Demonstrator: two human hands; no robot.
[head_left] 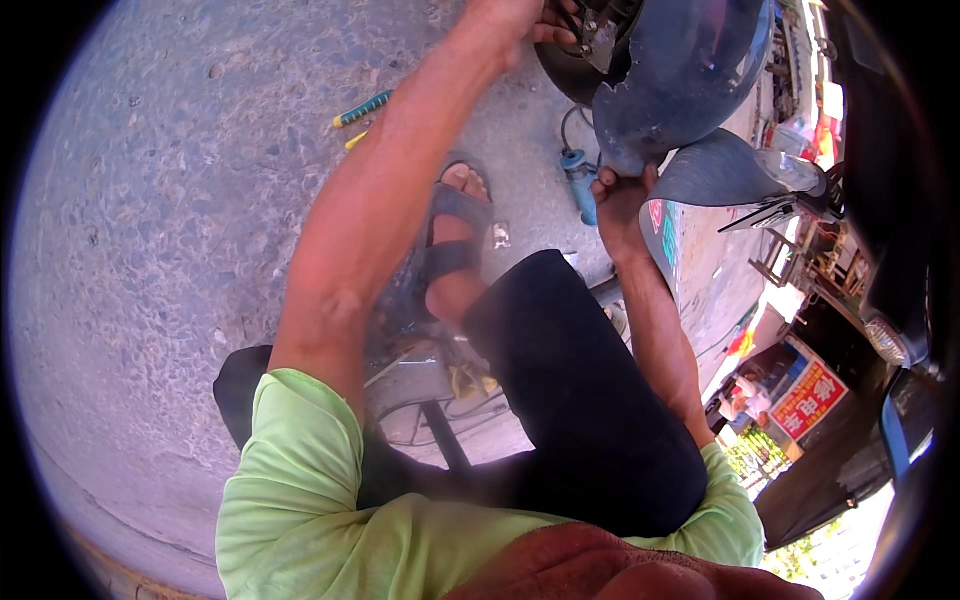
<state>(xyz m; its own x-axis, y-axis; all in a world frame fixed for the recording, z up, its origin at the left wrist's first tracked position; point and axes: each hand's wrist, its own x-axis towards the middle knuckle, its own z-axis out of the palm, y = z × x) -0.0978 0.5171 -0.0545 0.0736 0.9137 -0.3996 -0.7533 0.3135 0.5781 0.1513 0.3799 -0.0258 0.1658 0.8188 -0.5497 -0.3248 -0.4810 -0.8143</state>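
Note:
A cracked dark blue-grey plastic housing (680, 70) fills the top right, with a black metal fitting (600, 40) inside. My left hand (540, 25) reaches up to that fitting, fingers curled on it and partly hidden. My right hand (625, 205) grips the lower edge of the housing from below, thumb and fingertips at its torn rim. A grey curved panel (710, 175) juts out just right of that hand. A light-blue cylindrical power tool (580, 185) with a dark cord lies on the ground behind it.
A green-yellow handled tool (362, 108) and a smaller yellow one (355, 141) lie on concrete (170, 250) left of my sandaled foot (460, 210). Cables and loose items (465, 385) sit between my legs. Dark vehicle parts (870, 200), a red sign (805, 395) and a distant person (745, 398) are at right.

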